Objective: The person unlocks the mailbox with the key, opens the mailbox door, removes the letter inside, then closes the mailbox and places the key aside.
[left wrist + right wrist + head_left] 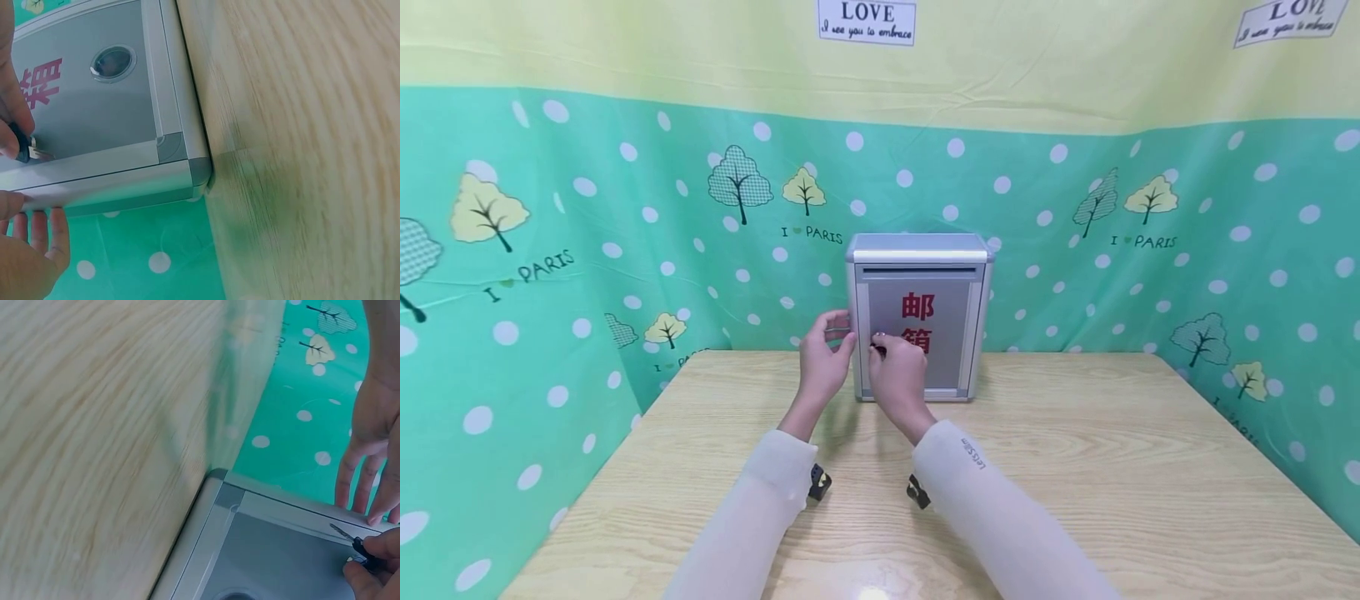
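Straight to the silver-grey mailbox (pixel 951 333), standing upright on a wood-grain table (pixel 1075 467), well toward the far edge and facing the person. Over to the right hand (pixel 898 371) now: up against the left part of the front panel, pinching a black-headed key (pixel 22 147) between thumb and fingertips. Catch the silver blade (pixel 340 532) from the right wrist, poking out past the grip, over the panel and close to the frame. Cannot make out the spot right beneath those fingertips, and cannot tell about any contact there.

Across to the left hand (pixel 826 358): just beside the right one, yet apart from it. Touching rather than clasping here, with loosely extended fingers against the mailbox's side wall and with the thumb by the front edge.

Up top, spot a narrow slot (pixel 919 271) running across the front. Below that, read two red characters (pixel 917 307), with the lower one partly covered by the right hand. Lower still, from the left wrist, find a dark round window (pixel 114 62) set in the panel.

Out wide, see both arms reaching in from the near side in pale sleeves (pixel 996 517), with small lettering on the right one and dark fittings (pixel 820 482) under the wrists. Behind everything and round both sides, take in a teal curtain (pixel 1026 154) with white dots, printed trees and PARIS lettering, topped by a pale yellow band (pixel 1045 67).
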`<state>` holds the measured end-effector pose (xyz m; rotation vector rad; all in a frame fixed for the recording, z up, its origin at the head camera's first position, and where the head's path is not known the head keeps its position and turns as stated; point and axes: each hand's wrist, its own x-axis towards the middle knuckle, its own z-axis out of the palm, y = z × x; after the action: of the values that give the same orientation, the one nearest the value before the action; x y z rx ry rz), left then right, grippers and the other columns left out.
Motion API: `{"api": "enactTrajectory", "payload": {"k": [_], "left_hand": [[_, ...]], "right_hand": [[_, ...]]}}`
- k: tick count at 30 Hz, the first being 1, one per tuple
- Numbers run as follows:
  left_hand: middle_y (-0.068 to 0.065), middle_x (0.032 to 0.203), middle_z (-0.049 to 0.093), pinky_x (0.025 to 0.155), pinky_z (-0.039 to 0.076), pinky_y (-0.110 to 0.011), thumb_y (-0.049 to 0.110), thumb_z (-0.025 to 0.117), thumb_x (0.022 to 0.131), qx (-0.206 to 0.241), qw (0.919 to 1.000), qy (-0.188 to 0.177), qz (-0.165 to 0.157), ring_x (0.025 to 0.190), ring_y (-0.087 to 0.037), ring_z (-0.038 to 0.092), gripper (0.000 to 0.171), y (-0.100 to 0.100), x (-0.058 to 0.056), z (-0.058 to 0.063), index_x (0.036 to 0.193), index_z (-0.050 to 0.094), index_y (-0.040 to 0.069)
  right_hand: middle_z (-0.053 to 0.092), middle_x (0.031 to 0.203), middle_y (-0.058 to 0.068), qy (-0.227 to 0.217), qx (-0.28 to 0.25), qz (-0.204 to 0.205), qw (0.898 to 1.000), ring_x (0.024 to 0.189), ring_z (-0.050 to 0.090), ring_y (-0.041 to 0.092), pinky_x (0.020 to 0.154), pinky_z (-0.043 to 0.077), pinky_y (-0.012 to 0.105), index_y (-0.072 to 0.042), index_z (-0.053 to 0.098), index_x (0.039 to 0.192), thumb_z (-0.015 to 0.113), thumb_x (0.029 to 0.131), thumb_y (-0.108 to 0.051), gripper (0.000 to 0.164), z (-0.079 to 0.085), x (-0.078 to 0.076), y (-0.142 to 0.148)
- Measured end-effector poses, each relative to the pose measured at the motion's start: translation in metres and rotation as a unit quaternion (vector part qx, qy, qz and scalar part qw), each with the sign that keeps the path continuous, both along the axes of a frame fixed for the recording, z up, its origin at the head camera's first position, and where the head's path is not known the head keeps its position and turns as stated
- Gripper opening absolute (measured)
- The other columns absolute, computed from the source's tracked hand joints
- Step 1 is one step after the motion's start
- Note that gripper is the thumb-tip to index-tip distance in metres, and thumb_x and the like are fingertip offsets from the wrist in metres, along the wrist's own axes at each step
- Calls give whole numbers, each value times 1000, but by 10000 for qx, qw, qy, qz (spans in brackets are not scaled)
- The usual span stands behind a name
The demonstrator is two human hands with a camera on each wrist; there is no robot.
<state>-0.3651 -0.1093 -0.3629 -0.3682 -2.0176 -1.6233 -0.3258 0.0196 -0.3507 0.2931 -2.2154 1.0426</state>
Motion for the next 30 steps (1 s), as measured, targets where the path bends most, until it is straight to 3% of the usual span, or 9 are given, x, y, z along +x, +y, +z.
{"api": "enactTrajectory", "payload": {"k": [7,15,20,30], "left_hand": [[-16,119,66,95,59,-47,0,66,98,16,10000,74,-8,110,-33,66,34,0,-1,0,131,60,3],[-16,119,66,94,59,-44,0,66,98,6,10000,63,43,110,-33,66,34,1,-1,-1,131,60,4],[-16,119,66,93,60,-44,1,66,98,-34,9999,81,75,110,-33,66,34,0,0,-1,131,59,3],[-16,120,67,94,59,-43,2,66,98,-57,9999,106,56,110,-32,66,34,-1,-1,-2,131,59,4]], "right_hand": [[76,104,17,-300,-966,113,9948,88,75,26,73,63,27,3,76,108,76,90,-1,18,3,2,-3],[77,100,12,-1042,-2247,222,9686,88,74,19,75,63,27,0,76,106,79,89,-6,17,6,0,-2],[77,97,8,-1251,-2447,97,9614,87,73,18,76,62,32,-3,78,104,81,89,-10,17,9,1,-2],[77,100,10,-1291,-2384,238,9622,89,74,19,76,63,28,-3,77,107,80,89,-8,19,8,0,1]]}}
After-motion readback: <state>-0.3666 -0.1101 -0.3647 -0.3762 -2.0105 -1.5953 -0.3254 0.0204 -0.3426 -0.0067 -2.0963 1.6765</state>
